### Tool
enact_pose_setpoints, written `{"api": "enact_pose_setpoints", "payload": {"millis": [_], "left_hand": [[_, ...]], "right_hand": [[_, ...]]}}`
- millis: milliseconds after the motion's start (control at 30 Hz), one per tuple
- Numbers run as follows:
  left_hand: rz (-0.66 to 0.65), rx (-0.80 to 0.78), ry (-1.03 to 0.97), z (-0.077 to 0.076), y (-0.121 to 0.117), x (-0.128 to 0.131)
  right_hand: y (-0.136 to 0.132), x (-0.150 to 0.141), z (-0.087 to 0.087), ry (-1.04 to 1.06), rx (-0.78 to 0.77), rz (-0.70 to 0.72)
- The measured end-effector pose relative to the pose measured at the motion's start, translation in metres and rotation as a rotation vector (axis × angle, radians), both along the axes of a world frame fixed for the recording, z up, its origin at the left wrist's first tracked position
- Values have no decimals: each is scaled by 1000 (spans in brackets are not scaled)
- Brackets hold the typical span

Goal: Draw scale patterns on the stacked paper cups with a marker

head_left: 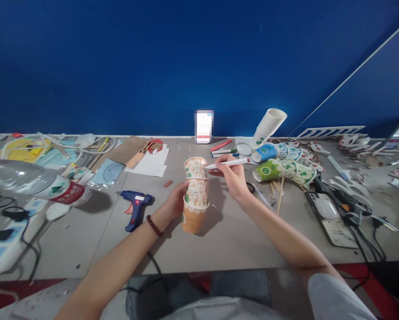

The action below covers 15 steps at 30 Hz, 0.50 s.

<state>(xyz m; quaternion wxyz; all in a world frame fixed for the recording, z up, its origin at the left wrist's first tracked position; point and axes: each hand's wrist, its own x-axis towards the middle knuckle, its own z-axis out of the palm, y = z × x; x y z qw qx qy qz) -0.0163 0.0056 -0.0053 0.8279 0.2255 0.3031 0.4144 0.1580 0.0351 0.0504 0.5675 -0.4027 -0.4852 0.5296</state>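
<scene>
My left hand (176,201) is wrapped round a stack of orange patterned paper cups (195,193), holding it upright above the grey table (226,240). A dark bead bracelet sits on that wrist. My right hand (232,178) pinches a white marker pen (227,164) with a red end. The pen's tip touches the side of the top cup, near its rim.
A blue glue gun (135,208) lies left of the cups, and a water bottle (35,182) and a power strip (6,240) further left. Green and blue cup stacks (282,169), a white cup stack (269,126), pens (224,149), sticks and cables (356,209) crowd the right.
</scene>
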Motion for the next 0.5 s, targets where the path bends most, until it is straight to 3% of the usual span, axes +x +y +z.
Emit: {"api": "enact_pose_setpoints", "payload": {"millis": [167, 500], "left_hand": [[-55, 66, -115, 8, 0, 1], [-2, 36, -76, -2, -2, 0]], "right_hand": [[-1, -2, -1, -3, -19, 1], [-4, -2, 0, -35, 18, 30]]}}
